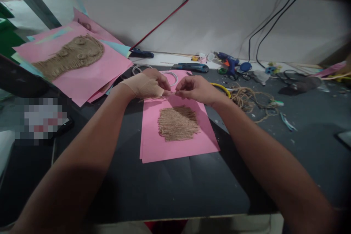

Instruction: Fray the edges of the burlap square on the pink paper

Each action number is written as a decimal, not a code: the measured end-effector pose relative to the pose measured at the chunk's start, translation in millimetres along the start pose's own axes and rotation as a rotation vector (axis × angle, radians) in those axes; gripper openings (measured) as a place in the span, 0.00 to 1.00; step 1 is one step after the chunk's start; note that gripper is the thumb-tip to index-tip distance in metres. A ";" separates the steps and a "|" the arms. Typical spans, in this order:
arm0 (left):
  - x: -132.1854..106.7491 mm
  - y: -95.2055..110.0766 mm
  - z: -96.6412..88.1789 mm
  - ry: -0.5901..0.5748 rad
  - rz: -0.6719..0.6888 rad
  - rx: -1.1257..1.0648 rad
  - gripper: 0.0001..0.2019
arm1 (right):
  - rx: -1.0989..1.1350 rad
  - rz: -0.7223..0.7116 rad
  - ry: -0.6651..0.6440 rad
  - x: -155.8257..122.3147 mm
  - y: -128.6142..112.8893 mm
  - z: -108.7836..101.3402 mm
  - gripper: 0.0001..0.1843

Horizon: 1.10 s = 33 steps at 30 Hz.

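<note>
At centre frame, just above a pink sheet (153,146), the left hand (149,84) and right hand (196,89) meet fingertip to fingertip. Both are closed to a narrow pinch on what looks like a thin strand (153,98) of twine. The strand is too fine to follow fully, though frayed fibres trail below the left palm, which wears a beige wrap across the wrist. The two-handed pinch appears to keep the short length taut and off the paper.

The sheet lies flat on the dark table (164,190), squarely between the forearms, with a dense twine patch (178,123) at its middle, directly below the hands and well within reach. A tape ring (172,75) rests at the sheet's top edge, partly hidden behind the knuckles.

Right of centre, a loose twine coil (246,97) sits close by the right wrist, apparently kept handy as the supply. Along the back wall are a cutter (192,67) and a blue glue gun (229,62), clear of the working area. At upper left, a larger jute piece (71,55) lies on stacked pink paper (82,84).
</note>
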<state>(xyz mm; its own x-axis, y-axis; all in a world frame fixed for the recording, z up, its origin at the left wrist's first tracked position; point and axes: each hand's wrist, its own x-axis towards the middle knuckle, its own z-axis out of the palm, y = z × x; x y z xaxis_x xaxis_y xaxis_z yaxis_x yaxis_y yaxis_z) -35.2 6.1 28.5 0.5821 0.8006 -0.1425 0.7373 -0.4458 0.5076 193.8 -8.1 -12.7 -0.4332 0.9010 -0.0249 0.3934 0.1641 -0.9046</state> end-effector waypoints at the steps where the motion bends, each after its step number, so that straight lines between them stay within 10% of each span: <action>1: 0.2 -0.7 0.5 -0.009 0.000 -0.008 0.17 | 0.013 0.007 -0.009 0.0 0.7 -0.5 0.08; 33: 6.5 -6.7 10.3 -0.233 0.009 -0.051 0.10 | -0.430 0.035 -0.201 -3.5 -5.0 1.7 0.07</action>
<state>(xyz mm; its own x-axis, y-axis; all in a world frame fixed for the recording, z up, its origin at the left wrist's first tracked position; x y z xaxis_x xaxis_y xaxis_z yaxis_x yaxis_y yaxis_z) -32.9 10.1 15.4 0.6567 0.6798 -0.3267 0.7165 -0.4271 0.5516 191.9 -12.8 -8.8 -0.5450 0.8205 -0.1726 0.6924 0.3243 -0.6446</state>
